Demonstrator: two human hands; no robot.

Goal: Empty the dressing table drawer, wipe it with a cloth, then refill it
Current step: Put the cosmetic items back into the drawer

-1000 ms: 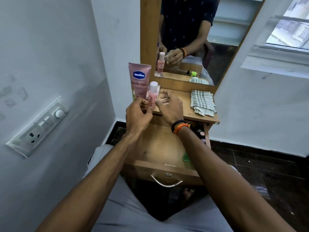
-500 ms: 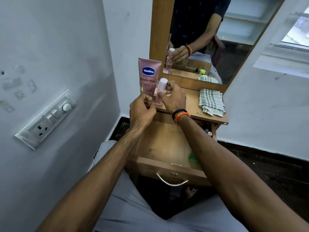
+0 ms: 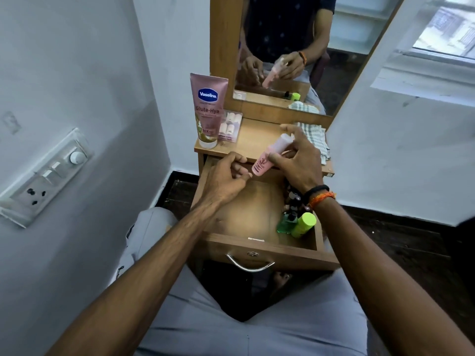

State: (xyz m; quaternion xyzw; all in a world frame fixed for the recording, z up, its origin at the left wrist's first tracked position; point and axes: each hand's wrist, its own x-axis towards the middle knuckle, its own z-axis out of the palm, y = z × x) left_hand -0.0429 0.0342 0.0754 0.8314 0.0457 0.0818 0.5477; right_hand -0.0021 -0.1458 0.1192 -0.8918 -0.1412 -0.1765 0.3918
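Note:
My right hand [image 3: 299, 160] grips a small pink bottle [image 3: 268, 157] with a white cap, tilted over the back of the open wooden drawer [image 3: 259, 249]. My left hand [image 3: 226, 179] hovers beside the bottle's base with fingers curled, holding nothing. On the dressing table top [image 3: 257, 141] a pink Vaseline tube [image 3: 207, 109] stands upright next to a small blister pack [image 3: 229, 125]. A checked cloth [image 3: 314, 136] lies folded at the right of the top. In the drawer's right side sit a green bottle [image 3: 303, 224], a green glass bottle [image 3: 286, 223] and small dark items partly hidden by my wrist.
A mirror [image 3: 295, 47] rises behind the table top. A switch and socket panel [image 3: 43, 176] is on the left wall. My lap in grey trousers [image 3: 257, 325] sits close under the drawer handle [image 3: 250, 264]. Walls hem the table on both sides.
My right hand has lifted the pink bottle off the table top and tilted it over the drawer. My left hand has let go and dropped lower. The view has tipped down.

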